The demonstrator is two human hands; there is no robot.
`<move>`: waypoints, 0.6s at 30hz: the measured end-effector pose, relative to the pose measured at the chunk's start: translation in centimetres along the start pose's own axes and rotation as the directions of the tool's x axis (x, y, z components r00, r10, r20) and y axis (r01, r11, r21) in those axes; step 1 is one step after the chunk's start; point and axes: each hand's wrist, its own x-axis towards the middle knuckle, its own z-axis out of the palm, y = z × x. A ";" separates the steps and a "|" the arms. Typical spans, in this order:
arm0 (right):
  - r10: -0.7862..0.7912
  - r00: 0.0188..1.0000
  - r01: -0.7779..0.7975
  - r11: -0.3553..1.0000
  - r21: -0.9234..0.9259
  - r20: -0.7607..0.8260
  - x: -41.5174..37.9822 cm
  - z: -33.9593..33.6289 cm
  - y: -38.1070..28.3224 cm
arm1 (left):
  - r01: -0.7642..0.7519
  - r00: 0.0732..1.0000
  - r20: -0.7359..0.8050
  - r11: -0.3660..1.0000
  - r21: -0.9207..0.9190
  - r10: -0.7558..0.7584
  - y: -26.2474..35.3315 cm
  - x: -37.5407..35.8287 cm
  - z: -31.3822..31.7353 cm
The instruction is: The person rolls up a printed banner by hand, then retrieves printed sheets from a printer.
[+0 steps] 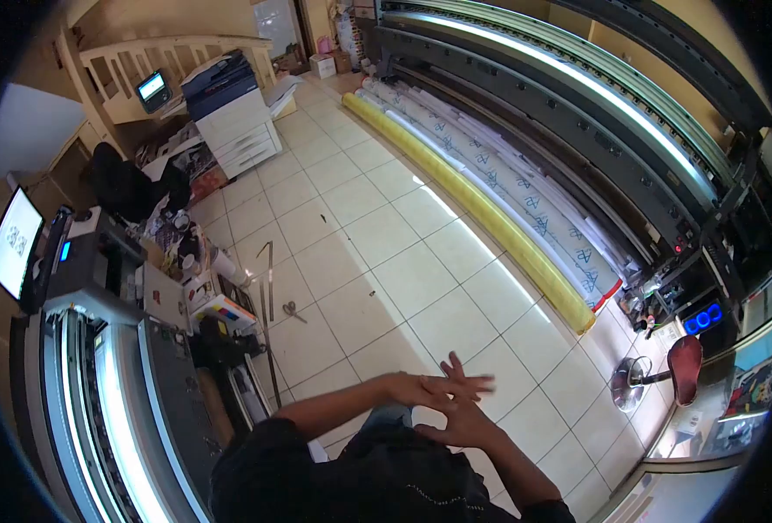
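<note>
My left hand (421, 391) and my right hand (467, 422) cross and touch each other in front of my dark shirt, above the tiled floor (386, 288). The arm from the left side of the view ends in a hand laid across the other one. Fingers of both hands overlap, some of them spread and slightly blurred. No object shows in either hand. A pair of scissors (292, 310) lies on the floor to the left of them.
Long rolls, one yellow (482, 222), lie beneath a wide printer (525, 87). At the left stand another printer (98, 279) and a monitor (15, 242). A copier (229, 118) stands further back. A red stool (685, 370) is at the right.
</note>
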 end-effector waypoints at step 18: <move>0.277 0.666 0.013 0.924 0.382 -0.693 36.3 -12.1 15.6 | 0.373 0.474 -0.601 0.471 0.799 0.644 6.3 -1.1 -38.5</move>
